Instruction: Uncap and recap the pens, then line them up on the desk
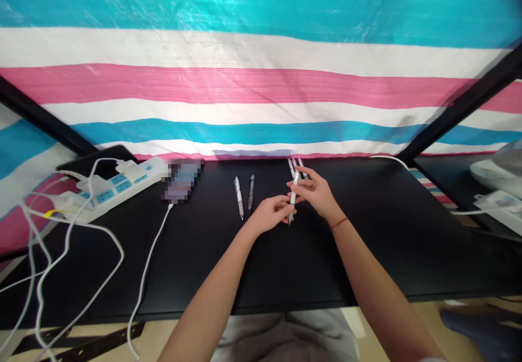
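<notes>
- One white-barrelled pen is held above the black desk, tilted with its pointed end down and toward the person; parts of its barrel are covered by fingers.
- Its upper part is pinched between the thumb and fingers of the right hand, and its lower part is gripped by the curled fingers of the left hand; how the hidden fingertips of the left hand meet the barrel cannot be told.
- Three white pens can be counted on the desk just beyond the right hand, their nearer ends partly hidden by it.
- Two more pens are laid side by side, apart, left of the held one: one white-and-grey pen and one black pen, whose lower end is seen close to the left wrist. Six pens are thus shown.
- One phone is masked by mosaic, so its screen cannot be read; a white cable is run from its near end.
- One white power strip is partly covered by plugged-in adapters and cords.
- At the right edge, a white appliance is cut off and cannot be identified.
- One red bracelet is worn on the right wrist.
</notes>
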Action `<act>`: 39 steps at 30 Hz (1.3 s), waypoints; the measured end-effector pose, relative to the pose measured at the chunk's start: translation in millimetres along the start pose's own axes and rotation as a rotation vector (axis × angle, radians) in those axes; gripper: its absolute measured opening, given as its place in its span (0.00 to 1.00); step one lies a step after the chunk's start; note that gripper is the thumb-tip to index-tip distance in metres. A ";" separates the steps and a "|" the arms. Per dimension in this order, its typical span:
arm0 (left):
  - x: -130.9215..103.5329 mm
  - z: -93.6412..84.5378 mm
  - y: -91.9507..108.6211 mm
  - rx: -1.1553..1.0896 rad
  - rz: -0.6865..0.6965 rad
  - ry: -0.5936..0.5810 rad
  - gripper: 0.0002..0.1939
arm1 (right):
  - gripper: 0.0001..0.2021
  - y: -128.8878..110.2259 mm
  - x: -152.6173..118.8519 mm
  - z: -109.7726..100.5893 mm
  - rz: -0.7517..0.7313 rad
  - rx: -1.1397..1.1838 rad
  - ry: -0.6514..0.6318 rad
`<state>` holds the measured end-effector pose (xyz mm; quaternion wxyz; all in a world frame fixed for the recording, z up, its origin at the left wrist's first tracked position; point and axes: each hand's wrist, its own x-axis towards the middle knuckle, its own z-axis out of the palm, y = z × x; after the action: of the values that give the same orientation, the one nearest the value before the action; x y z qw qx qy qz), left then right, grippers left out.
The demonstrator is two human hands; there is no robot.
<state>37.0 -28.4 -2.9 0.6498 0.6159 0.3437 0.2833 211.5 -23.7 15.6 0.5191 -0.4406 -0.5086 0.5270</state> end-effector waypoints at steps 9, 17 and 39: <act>-0.3 -0.5 -1.1 0.002 0.005 -0.002 0.19 | 0.31 0.0 0.0 -0.2 0.017 -0.005 -0.012; 1.9 -0.6 -5.7 0.048 0.051 0.078 0.17 | 0.40 1.4 2.4 2.4 0.012 0.008 -0.016; 2.5 -2.9 -6.3 0.283 0.205 0.538 0.22 | 0.13 17.1 13.2 -44.9 0.008 -0.728 0.511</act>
<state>35.8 -25.2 -9.4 0.4117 0.6346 0.4753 0.4493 253.4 -6.0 -4.8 0.4369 -0.7129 -0.5146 0.1897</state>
